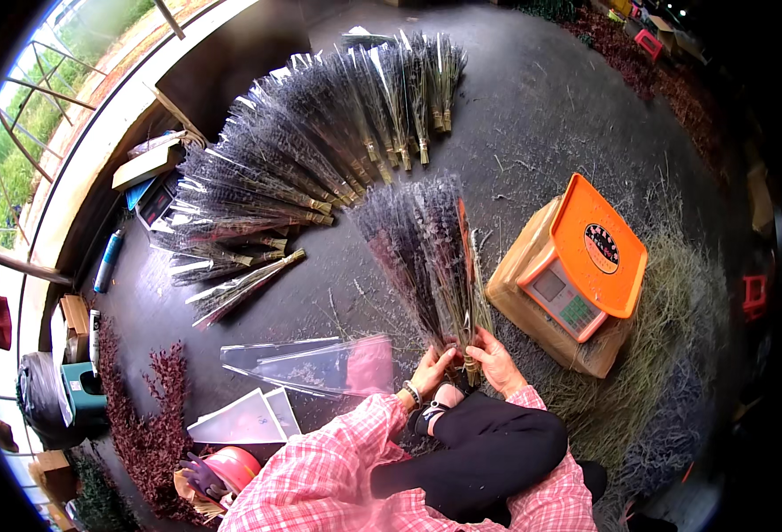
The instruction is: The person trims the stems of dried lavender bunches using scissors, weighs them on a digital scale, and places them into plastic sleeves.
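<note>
Two bunches of dried lavender in clear sleeves stand side by side before me, flower heads pointing away. My left hand [432, 374] closes around the stem ends of the left bunch [397, 256]. The right bunch [445, 246] is gripped low on its stems by my right hand [499, 362], just above a tied base. Clear plastic sleeves [298, 362] lie flat on the floor to the left of my hands. Farther off, several wrapped lavender bunches [284, 153] form a curved row with stems turned inward. My fingers partly hide the lower stems.
An orange digital scale [593, 246] sits on a cardboard box [530, 332] at right, beside loose stems [670, 292]. Dark red dried foliage [141, 412], white triangular sheets [248, 419] and a pink container [234, 465] lie at left. A blue canister [107, 261] is near the wall.
</note>
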{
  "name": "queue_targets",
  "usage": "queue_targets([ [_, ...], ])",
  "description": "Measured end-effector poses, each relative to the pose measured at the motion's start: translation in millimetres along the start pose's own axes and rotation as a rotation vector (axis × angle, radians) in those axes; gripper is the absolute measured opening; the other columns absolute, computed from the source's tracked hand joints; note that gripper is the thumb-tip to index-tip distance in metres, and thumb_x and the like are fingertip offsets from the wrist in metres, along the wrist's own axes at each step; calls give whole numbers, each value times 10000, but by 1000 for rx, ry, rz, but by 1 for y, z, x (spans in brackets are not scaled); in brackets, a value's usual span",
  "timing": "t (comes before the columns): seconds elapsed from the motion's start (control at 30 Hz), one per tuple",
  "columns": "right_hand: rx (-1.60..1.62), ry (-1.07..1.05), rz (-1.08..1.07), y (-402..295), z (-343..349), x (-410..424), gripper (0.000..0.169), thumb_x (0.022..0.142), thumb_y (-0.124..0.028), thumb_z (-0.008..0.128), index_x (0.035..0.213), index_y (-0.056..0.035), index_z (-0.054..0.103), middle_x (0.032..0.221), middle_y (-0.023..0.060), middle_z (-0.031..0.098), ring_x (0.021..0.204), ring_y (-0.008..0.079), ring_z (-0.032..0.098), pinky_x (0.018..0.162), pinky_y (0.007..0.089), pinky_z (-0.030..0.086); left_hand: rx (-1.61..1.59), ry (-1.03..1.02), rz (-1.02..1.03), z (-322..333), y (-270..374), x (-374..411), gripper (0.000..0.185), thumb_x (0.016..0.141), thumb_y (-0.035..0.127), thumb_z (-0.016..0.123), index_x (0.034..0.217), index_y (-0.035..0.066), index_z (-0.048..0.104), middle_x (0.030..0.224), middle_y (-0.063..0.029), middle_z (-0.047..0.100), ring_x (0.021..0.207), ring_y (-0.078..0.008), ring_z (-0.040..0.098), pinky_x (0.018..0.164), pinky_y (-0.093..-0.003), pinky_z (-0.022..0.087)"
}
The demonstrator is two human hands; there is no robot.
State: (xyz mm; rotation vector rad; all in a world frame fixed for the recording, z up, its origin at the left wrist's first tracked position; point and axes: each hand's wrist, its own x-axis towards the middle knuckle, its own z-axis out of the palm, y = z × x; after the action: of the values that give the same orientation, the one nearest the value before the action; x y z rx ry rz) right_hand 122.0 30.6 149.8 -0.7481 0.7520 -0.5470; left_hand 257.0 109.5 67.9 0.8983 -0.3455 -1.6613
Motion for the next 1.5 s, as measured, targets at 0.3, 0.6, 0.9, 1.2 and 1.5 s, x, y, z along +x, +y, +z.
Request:
queue_targets([
  [0.3, -71, -40, -3, 2, -7, 2, 450, 867, -8, 486, 1306, -20, 392, 1185, 80, 555, 1094, 163, 514, 954, 304, 387, 174, 32, -30, 3, 7, -3, 386, 921, 220, 530, 1238, 25, 427, 1099, -49, 574, 987, -122, 536, 860, -275, 429],
  [0.6, -61, -33, 2, 3, -6, 1, 450, 857, 8, 482, 1299, -21, 403, 1191, 78, 552, 1112, 167, 504, 984, 303, 355, 188, -26, -22, 1, 7, -5, 423, 920, 199, 531, 1276, 11, 402, 1152, -56, 551, 1037, -119, 502, 898, -271, 408],
  [0.9, -231, 45, -3, -5, -11, 11, 540, 855, -119, 572, 1331, 17, 359, 1085, 67, 571, 995, 126, 522, 889, 271, 401, 241, -76, -182, 10, 30, 5, 358, 939, 214, 480, 1235, 16, 452, 1111, -75, 572, 995, -159, 547, 858, -310, 449],
  [1.2, -101, 150, 139, 15, -32, 25, 485, 846, -148, 610, 1280, -19, 438, 955, 8, 587, 801, 63, 522, 672, 212, 412, 156, 41, -408, 12, 31, 21, 308, 916, 273, 529, 978, -27, 498, 919, -83, 589, 800, -165, 582, 719, -325, 493],
  [1.5, -46, 145, 237, 24, -37, 37, 526, 830, -219, 633, 1276, -17, 443, 887, -9, 588, 702, 57, 504, 577, 208, 376, 79, 40, -459, 18, 44, 24, 343, 933, 226, 478, 1132, -52, 476, 1039, -137, 590, 895, -222, 605, 823, -389, 493],
])
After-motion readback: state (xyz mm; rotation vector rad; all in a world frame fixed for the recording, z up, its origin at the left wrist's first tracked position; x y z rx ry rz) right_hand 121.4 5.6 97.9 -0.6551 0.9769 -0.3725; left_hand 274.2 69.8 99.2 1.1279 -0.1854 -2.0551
